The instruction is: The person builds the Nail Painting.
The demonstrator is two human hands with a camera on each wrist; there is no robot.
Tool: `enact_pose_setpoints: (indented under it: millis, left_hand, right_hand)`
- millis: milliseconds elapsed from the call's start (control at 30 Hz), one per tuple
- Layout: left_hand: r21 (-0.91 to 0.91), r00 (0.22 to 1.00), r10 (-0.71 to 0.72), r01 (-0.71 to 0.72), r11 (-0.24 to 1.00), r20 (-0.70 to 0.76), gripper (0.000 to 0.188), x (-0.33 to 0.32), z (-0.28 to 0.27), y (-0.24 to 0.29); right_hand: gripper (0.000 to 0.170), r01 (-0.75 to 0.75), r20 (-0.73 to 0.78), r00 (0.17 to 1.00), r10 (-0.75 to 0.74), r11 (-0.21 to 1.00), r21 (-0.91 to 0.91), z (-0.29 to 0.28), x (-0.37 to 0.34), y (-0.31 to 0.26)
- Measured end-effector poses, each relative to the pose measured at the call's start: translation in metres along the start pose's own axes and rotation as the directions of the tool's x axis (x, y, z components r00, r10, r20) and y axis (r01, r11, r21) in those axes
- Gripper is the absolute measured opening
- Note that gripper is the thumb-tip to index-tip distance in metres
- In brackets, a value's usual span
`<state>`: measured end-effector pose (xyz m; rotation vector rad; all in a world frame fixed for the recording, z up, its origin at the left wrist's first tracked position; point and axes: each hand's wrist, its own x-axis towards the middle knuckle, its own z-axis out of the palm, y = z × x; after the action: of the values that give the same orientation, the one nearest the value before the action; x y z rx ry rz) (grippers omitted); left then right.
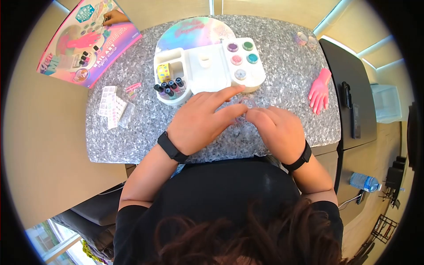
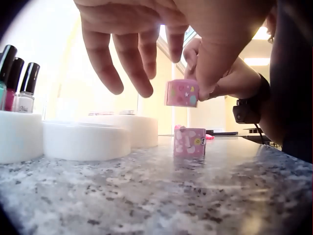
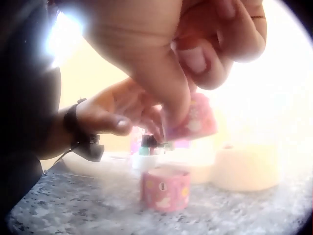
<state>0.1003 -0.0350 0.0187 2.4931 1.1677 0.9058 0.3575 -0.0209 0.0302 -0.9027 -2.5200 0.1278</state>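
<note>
One pink roll (image 2: 190, 143) stood on the speckled surface (image 2: 122, 196) while your right hand (image 1: 279, 130) pinched a second roll (image 3: 198, 122) above it, not yet down; your left hand (image 1: 194, 119) hovered empty nearby, fingers extended.

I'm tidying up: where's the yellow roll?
In the head view, the yellow roll sits at the left of the white tray, just beyond the nail polish bottles.

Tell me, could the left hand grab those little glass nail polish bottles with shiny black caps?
Probably yes: the left hand looks empty, and the little nail polish bottles stand close beside it on the white plastic tray, with nothing seen in between.
</note>
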Motion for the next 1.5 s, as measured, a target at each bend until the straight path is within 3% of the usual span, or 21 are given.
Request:
enact_pose_setpoints:
  millis: [67,200,300,500,800,1000,1500]
  left_hand:
    - [0.039,0.993,0.102,-0.100,0.994,-0.055,0.034,0.002,0.003,-0.004]
    - [0.107,0.995,0.100,-0.097,0.990,-0.026,0.028,0.000,0.001,-0.002]
    - [0.121,0.994,0.111,-0.109,0.987,-0.008,0.026,-0.002,0.005,-0.004]
    - [0.139,0.991,0.096,-0.108,0.984,0.089,0.024,0.001,0.005,0.003]
    - [0.173,0.994,0.089,-0.098,0.980,0.062,0.022,-0.002,0.000,-0.002]
    - [0.205,0.999,0.048,-0.050,0.978,0.017,0.017,-0.007,-0.001,-0.006]
    - [0.183,0.990,-0.001,-0.025,0.983,0.139,0.016,-0.008,0.013,-0.012]
  right_hand:
    - [0.030,0.101,-0.027,0.994,-0.102,0.995,-0.023,-0.001,0.000,-0.001]
    - [0.027,0.110,-0.070,0.991,-0.110,0.994,-0.011,0.004,-0.002,0.000]
    - [0.024,0.091,-0.003,0.996,-0.092,0.995,-0.042,0.006,-0.005,0.002]
    - [0.020,0.170,-0.035,0.985,-0.170,0.985,-0.015,0.010,-0.008,0.002]
    - [0.013,0.095,-0.115,0.989,-0.098,0.995,-0.031,0.014,-0.010,0.004]
    - [0.013,0.038,-0.075,0.996,-0.042,0.997,-0.060,0.018,-0.014,0.009]
    - [0.013,-0.053,0.039,0.998,0.051,0.998,0.029,0.028,-0.015,0.012]
